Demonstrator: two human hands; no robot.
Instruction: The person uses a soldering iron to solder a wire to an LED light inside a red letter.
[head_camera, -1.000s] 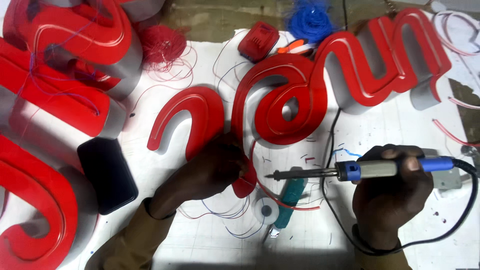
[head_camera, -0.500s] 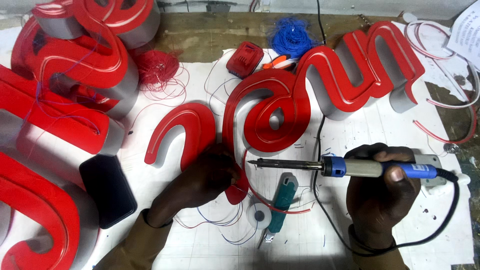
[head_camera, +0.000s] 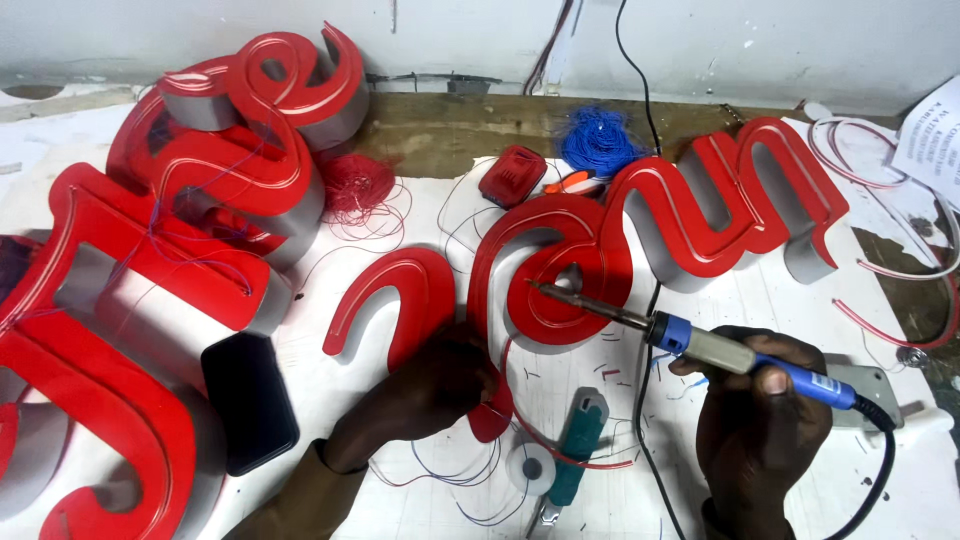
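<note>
1. The right hand (head_camera: 762, 420), lower right of the frame, has its grip closed around the blue handle of a soldering iron (head_camera: 700, 345).
2. The iron runs up and to the left; its metal tip rests on the red face of the large joined sign letters (head_camera: 640, 230) at centre frame, inside the round loop.
3. The left hand (head_camera: 440, 385), lower centre, is closed on the lower end of that same red piece, where thin wires (head_camera: 450, 470) trail out. What exactly the fingers pinch cannot be told.
4. A smaller curved red letter (head_camera: 395, 295) lies just left of the left hand on the white bench (head_camera: 330, 400).
5. A teal-handled tool (head_camera: 575, 445) and a small solder reel (head_camera: 528, 465) lie between the two hands.
6. A black phone (head_camera: 248, 400) lies at lower left, beside more red letters (head_camera: 150, 260) stacked at left.
7. A blue wire bundle (head_camera: 598, 140) and a red wire bundle (head_camera: 358, 185) sit at upper centre.
</note>
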